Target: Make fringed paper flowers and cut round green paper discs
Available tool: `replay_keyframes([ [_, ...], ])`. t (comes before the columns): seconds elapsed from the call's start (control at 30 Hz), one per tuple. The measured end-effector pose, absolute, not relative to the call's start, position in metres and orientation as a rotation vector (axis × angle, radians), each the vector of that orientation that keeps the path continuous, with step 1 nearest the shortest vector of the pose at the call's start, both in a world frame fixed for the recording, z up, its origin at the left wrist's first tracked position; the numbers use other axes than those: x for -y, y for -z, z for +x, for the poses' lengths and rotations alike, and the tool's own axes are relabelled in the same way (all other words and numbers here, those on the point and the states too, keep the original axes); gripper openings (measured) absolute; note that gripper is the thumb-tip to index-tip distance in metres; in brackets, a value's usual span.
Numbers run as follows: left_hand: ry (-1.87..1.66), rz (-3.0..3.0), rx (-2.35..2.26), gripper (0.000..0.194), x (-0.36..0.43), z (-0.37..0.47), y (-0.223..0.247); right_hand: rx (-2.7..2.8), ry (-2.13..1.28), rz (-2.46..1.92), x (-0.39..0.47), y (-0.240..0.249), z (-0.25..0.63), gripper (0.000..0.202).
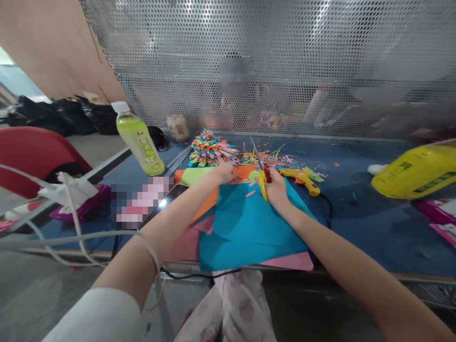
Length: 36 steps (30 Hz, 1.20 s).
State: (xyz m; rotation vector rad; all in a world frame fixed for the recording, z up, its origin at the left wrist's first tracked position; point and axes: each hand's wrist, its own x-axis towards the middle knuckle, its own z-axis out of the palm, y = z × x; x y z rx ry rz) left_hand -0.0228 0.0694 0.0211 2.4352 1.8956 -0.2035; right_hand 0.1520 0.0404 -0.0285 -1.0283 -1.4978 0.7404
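My right hand is wrapped round the yellow and red handles of a pair of scissors, whose blades point away from me. Beneath it lies a large blue sheet of paper with small pink scraps on top. My left hand is over orange paper, its fingers curled down; what they pinch, if anything, is too small to make out. Just beyond it stands a cone-shaped bundle of colourful paper strips. Loose cut strips are strewn behind the scissors. A yellow glue gun lies right of my right hand.
A bottle of green drink stands at the left, near a phone. White cables cross in front of my left forearm. A large yellow bottle lies at the right. A perforated metal panel closes off the table's back.
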Motion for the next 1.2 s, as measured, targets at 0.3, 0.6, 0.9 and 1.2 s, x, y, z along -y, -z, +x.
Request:
replay_keyframes([
  [0.3,0.188,2.582,-1.766,0.071,-0.059,-0.023,-0.019,1.427,-0.795,-1.052,-0.038,0.024,0.151,0.035],
  [0.6,0.270,2.913,-1.553,0.043,-0.065,-0.027,0.001,1.416,-0.817,-1.059,-0.038,0.023,0.152,0.033],
  [0.9,-0.021,2.791,-1.569,0.034,-0.081,-0.038,-0.007,1.380,-0.827,-1.032,-0.045,0.025,0.156,0.037],
  [1.2,-0.237,2.518,-1.751,0.051,-0.096,-0.021,-0.009,1.396,-0.807,-1.028,-0.045,0.021,0.160,0.031],
])
